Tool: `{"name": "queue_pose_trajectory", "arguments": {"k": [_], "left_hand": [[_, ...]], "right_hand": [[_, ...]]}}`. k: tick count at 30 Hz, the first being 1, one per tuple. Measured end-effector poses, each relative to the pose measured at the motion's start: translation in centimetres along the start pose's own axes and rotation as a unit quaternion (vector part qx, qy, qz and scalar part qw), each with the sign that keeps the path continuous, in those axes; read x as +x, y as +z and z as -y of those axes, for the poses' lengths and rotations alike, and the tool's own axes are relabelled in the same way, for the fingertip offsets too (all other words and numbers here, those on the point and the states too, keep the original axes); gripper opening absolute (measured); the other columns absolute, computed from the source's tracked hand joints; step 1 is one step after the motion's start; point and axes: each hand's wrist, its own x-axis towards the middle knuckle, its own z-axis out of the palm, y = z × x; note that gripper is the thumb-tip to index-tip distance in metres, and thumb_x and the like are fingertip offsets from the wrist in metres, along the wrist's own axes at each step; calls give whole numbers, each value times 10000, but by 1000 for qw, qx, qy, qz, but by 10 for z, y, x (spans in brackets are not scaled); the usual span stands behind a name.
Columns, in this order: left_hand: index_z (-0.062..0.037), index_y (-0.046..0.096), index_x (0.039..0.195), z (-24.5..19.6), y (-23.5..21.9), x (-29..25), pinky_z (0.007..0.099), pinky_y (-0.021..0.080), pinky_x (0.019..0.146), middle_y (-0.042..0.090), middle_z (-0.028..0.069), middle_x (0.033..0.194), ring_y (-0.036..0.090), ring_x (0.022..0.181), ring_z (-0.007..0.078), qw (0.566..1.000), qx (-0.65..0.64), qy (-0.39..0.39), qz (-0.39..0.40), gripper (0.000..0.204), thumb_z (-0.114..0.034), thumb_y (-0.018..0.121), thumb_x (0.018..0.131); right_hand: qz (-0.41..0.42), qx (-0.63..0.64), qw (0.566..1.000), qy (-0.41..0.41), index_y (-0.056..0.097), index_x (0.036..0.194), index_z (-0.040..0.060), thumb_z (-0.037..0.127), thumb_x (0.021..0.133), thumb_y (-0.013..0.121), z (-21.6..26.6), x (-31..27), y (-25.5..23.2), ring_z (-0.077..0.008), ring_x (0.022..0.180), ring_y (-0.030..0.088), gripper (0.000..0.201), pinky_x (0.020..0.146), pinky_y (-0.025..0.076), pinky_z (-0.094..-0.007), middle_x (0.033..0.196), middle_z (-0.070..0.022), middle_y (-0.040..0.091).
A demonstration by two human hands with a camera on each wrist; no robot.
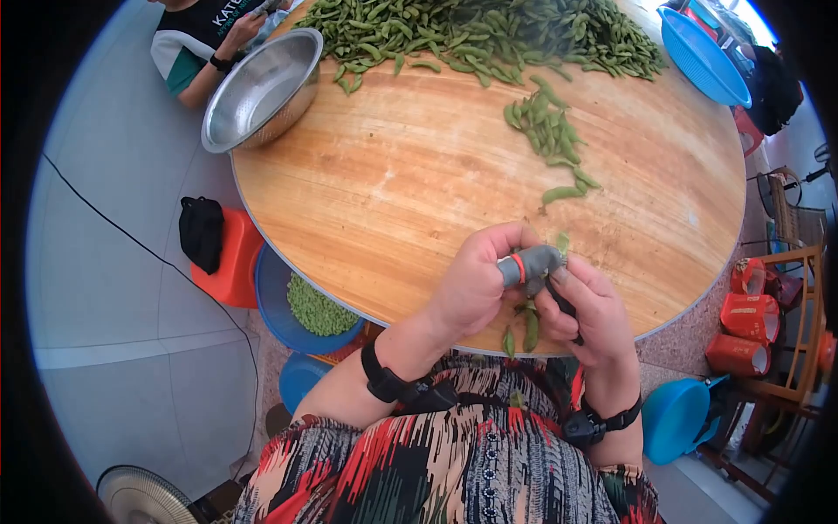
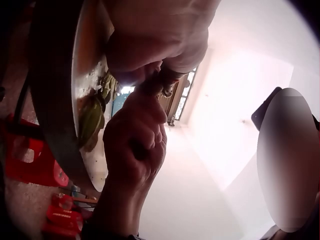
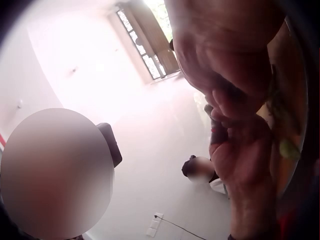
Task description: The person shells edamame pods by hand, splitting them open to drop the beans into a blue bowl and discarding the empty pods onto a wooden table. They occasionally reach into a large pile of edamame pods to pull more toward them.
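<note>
While close together, two hands point(image 1: 478, 278) point(image 1: 595, 307) at one pod point(image 1: 563, 242), over one table point(image 1: 375, 192).

Black bundle point(image 1: 201, 234) on a red stool point(image 1: 234, 272); fan point(image 1: 147, 499); red packages point(image 1: 749, 316) at right

Pod heap point(image 1: 489, 35) on far side, tbl point(image 1: 393, 192); 2nd pile point(image 1: 546, 127) nearer, R of ctr; bowl point(image 1: 266, 92) at L edge.
</note>
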Motion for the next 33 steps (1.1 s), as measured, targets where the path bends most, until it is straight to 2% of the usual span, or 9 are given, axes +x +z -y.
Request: {"name": "queue_pose_trajectory", "arguments": {"k": [9,12,14,18,21,23,25,27,33], "left_hand": [[-38,563,973,2,4,-1,188,450,621,569,-18,810,552,715,65,998,7,45,42,157,-87,604,830],[-41,579,972,0,7,0,171,402,559,567,-24,804,512,655,41,996,58,71,-21,148,-65,600,828],[-43,587,968,2,5,1,163,369,519,569,-25,801,485,622,27,991,93,69,-67,140,-55,594,829],[-46,589,951,8,-1,2,165,274,454,572,-19,766,414,555,11,995,14,84,-54,121,-41,579,830],[-55,583,908,4,-4,1,166,251,441,568,-7,736,389,529,14,998,-4,51,-22,73,-53,570,835],[-61,577,880,2,-4,-1,164,247,436,564,-2,722,380,518,16,999,-17,26,-6,42,-62,565,840],[-73,561,839,3,-2,-2,162,235,427,551,1,699,362,499,16,999,-26,27,18,14,-83,557,849],[-76,558,835,3,-3,-1,161,229,422,548,-4,698,356,493,15,999,-32,31,1,11,-77,561,846],[-83,560,822,5,-3,1,167,227,410,546,-23,694,355,482,6,999,-1,44,-19,38,-60,589,822]], "right_hand": [[-16,11,1000,-17,526,956,30,147,921,464,3,1,2,-34,422,365,138,384,287,-172,615,-1,506],[-149,-311,921,-182,555,898,29,99,895,496,-3,5,6,-56,450,423,91,420,314,-178,608,11,528],[-217,-540,733,-352,571,834,13,49,849,534,-6,6,8,-74,482,458,54,450,345,-213,574,-6,520],[-233,-488,770,-338,580,817,2,32,813,556,-7,5,13,-101,482,475,38,465,371,-246,554,-64,512],[-213,-269,918,-201,578,804,-11,23,797,554,-5,5,9,-119,493,488,42,488,397,-273,561,-106,499],[-314,-475,742,-353,587,807,-4,63,822,547,-5,12,-1,-101,512,487,80,489,392,-257,561,-76,512],[-319,-494,729,-350,596,807,4,117,846,541,6,8,-15,-72,541,475,131,491,384,-243,579,-34,515],[-196,-478,849,-111,608,800,12,143,863,525,18,-5,-15,-72,556,479,167,496,377,-232,607,-16,525],[-35,-218,973,-69,492,823,50,207,951,406,4,-15,-6,-18,502,307,219,443,231,-180,636,47,451]]}}
